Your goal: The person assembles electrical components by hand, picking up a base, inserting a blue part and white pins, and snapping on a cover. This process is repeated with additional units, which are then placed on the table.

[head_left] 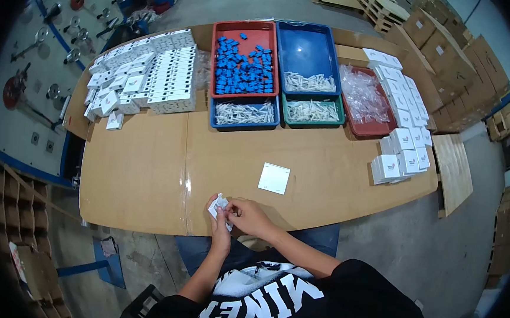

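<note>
Hands (252, 219) on white piece (219, 204), near cardboard edge (132, 227)

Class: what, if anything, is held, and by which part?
A small white piece, held in the left hand around its near part, far end showing. The right hand is at its right side; its exact grip is unclear.

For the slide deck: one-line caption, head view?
Both hands work a small white part above a cardboard-topped table, bins of pieces beyond.
</note>
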Motion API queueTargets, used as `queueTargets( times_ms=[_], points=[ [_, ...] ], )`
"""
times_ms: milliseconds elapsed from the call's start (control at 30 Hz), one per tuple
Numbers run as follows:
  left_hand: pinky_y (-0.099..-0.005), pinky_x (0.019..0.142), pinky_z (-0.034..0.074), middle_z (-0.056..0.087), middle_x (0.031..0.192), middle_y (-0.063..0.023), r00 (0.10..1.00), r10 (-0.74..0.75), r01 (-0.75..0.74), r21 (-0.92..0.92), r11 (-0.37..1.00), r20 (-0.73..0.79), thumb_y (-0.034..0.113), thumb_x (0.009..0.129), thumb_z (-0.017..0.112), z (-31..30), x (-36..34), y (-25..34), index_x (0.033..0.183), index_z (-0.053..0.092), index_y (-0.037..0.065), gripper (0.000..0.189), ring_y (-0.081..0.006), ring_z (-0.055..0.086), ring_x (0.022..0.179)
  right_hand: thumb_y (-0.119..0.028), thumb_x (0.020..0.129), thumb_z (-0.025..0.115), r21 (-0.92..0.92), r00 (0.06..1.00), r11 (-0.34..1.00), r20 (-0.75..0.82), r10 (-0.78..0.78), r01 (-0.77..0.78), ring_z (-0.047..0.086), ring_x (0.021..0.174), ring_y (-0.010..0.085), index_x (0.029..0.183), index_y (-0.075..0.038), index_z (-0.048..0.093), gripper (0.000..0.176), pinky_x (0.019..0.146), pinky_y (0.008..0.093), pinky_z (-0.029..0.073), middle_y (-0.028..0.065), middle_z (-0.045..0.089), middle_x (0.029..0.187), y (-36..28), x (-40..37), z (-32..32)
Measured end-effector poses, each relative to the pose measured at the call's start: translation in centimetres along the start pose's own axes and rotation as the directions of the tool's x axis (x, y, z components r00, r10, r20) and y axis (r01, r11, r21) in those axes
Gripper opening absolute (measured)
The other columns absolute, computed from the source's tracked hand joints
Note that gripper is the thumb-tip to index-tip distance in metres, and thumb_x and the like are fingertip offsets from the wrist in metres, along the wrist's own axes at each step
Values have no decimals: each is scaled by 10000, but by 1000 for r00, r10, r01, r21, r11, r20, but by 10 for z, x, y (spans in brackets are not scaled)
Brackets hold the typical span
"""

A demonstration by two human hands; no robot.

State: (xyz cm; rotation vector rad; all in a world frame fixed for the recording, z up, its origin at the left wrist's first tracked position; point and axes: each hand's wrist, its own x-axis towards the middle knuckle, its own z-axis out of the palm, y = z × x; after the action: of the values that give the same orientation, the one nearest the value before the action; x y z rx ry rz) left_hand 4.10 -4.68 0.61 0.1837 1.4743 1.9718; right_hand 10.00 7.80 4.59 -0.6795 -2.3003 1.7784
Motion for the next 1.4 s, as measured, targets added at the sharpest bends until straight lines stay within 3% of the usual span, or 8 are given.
queueTargets(
  times_ms=[367,567,700,767,833,867,1100,1400],
  points=[
    [-393,924,593,568,1390,-126,980,-19,24,24,999,-199,479,1168,350,-12,5,2,1602,353,161,538,-227,634,1173,-149,984,737,374,994,926,-66,92,-61,609,764,72,1043,17,732,176,702,264,503,30,672,835,22,22,-29],
    [-445,889,595,669,1313,-109,992,-126,121,-186,975,-13,613,1128,318,-16,-10,31,1609,380,224,623,-237,689,1121,-301,843,865,-721,863,673,-436,-253,-167,662,1178,390,1342,-25,638,614,973,468,548,212,619,1371,47,30,-113],
    [-455,908,584,675,1323,-129,969,-247,240,-165,957,-23,614,1123,311,-1,-13,38,1608,393,214,633,-258,692,1124,-300,804,896,-735,875,674,-375,-307,-78,668,1153,382,1313,-9,625,646,978,466,548,185,651,1330,50,20,-130],
    [-448,936,578,671,1339,-127,959,-282,283,-196,939,31,604,1130,302,11,-15,45,1579,427,177,633,-253,697,1147,-253,866,862,-181,924,928,-270,272,-326,653,1240,387,1404,27,549,683,1052,488,539,218,631,1356,26,15,-142],
    [-447,945,576,675,1324,-136,945,-316,326,-213,921,77,604,1129,298,21,-12,50,1576,431,170,637,-263,701,1143,-263,929,802,369,934,912,-227,277,-180,650,1258,386,1445,39,509,665,1056,502,544,246,611,1395,37,7,-136],
    [-445,953,573,680,1309,-144,926,-353,374,-216,902,130,603,1128,294,25,-12,53,1573,435,163,641,-273,704,1140,-273,992,742,813,942,583,-193,275,-4,647,1276,386,1485,50,470,649,1060,515,549,275,591,1435,41,3,-132],
    [-488,933,582,697,1242,-171,849,-444,507,-208,837,286,609,1117,262,56,-5,70,1566,439,141,673,-321,719,1107,-485,1120,441,958,952,-176,180,-249,-228,572,1360,456,1641,-36,336,696,1111,599,492,333,404,1614,-7,-18,-129],
    [-511,931,586,671,1310,-133,791,-526,608,-320,726,312,659,1104,313,52,2,68,1582,432,198,675,-330,716,1109,-468,1156,314,899,990,-417,115,-77,-137,392,1502,494,1649,-243,397,548,1202,693,335,341,294,1671,-31,-12,-110]
  ],
)
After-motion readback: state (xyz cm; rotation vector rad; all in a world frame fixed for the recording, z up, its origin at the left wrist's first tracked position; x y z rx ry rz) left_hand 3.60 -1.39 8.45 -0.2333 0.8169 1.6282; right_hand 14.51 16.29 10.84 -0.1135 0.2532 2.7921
